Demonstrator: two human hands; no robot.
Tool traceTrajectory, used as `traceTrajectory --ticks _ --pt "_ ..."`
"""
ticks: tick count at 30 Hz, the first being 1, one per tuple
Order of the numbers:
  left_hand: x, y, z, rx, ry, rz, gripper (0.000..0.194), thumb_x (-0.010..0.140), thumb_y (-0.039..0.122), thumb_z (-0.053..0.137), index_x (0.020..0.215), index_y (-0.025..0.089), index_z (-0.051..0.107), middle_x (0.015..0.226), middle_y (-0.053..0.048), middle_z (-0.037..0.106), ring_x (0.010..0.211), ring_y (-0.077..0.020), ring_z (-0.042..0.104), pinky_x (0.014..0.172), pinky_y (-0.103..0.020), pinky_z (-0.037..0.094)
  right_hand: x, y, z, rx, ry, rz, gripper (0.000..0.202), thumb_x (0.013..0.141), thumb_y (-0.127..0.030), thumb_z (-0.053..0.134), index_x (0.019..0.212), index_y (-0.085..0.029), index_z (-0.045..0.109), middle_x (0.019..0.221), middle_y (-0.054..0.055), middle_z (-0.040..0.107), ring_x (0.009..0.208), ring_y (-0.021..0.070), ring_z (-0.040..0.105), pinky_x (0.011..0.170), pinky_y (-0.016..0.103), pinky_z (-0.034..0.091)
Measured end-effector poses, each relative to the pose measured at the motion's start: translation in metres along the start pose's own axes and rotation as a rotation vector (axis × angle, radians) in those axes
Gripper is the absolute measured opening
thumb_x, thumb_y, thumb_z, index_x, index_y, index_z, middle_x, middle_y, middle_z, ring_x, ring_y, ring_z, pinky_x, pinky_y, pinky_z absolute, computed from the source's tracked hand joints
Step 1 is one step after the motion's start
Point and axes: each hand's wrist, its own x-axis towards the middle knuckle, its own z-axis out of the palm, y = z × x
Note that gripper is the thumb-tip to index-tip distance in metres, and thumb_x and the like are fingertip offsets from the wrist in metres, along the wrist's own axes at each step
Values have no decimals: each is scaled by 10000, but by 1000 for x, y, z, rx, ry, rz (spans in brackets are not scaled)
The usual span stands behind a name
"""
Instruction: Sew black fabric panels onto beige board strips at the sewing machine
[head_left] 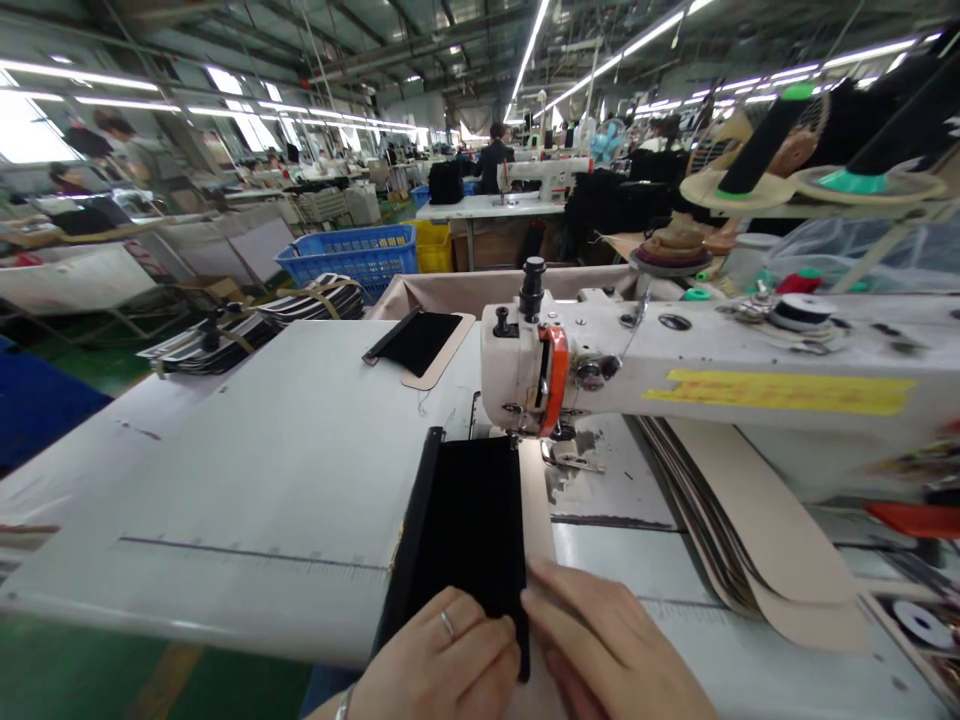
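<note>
Running from the sewing machine's (652, 350) foot toward the table's (300, 460) near edge: a black cloth panel (476, 520), matt and oblong, with a smooth dark strip down its left side, over a pale beige backing (536, 490) visible along the right. On its lower part, the left hand (450, 655), fingers curled against the cloth; pinching or merely pressing, impossible to tell. At its right border, the right hand (619, 645), fingers extended and tips on the seam; grip underneath hidden. On the machine arm, yellow tape (780, 392) with faint, unreadable writing. Near the table's far edge, another black piece (420, 340) on round-cornered beige. To the right, a stack of beige panels (757, 520), upper end hidden behind the machine arm. Past the far edge, a blue plastic basket (352, 255); at upper right, a black thread cone (772, 140).
</note>
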Motion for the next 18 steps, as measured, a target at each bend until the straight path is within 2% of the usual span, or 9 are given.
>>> traceTrajectory --ticks 2,4,6,7,9,12,18 --pt "6 -7 -5 -94 -61 -26 267 994 103 387 920 113 643 847 -57 642 729 -157 560 696 -280 516 0 1 2 -45 -29 -54 322 1001 -278 410 1219 -233 643 1259 23 652 1045 116 638 832 220 544" --pt "17 -19 -11 -144 -146 -58 263 988 119 384 941 123 643 907 -63 646 826 -161 585 803 -295 524 1 2 4 -61 -42 -82 329 1011 -307 396 1213 -245 648 1234 6 666 1027 113 640 810 225 540" --pt "31 -35 -14 -53 -231 -76 250 977 122 399 1028 108 644 1134 -101 628 1080 -215 561 975 -372 483 2 3 5 -67 -21 -88 334 1020 -294 375 1177 -248 666 1185 -2 688 994 109 644 790 225 529" --pt "37 -43 -14 21 -270 -80 255 979 134 413 1104 99 633 1253 -116 584 1214 -252 493 1040 -413 445 3 3 6 -70 -10 -86 336 1022 -276 367 1157 -248 674 1164 -3 696 971 107 646 778 224 522" --pt "44 -57 -10 125 -325 -80 305 1000 185 426 1253 104 576 1371 -114 514 1336 -286 381 1098 -463 395 5 3 7 -76 26 -84 347 1026 -242 350 1113 -242 686 1119 -4 710 926 103 648 749 221 506" --pt "45 -66 -2 142 -366 -89 353 1032 251 400 1345 130 511 1395 -87 504 1352 -265 367 1121 -463 376 7 1 10 -76 40 -81 346 1029 -225 351 1076 -245 693 1097 -20 715 919 93 646 742 217 491" --pt "45 -66 1 123 -360 -136 340 1029 271 426 1333 150 518 1392 -76 506 1358 -239 369 1135 -436 360 7 4 13 -78 37 -80 359 1036 -232 335 1068 -239 693 1103 -18 713 933 98 645 743 227 492"
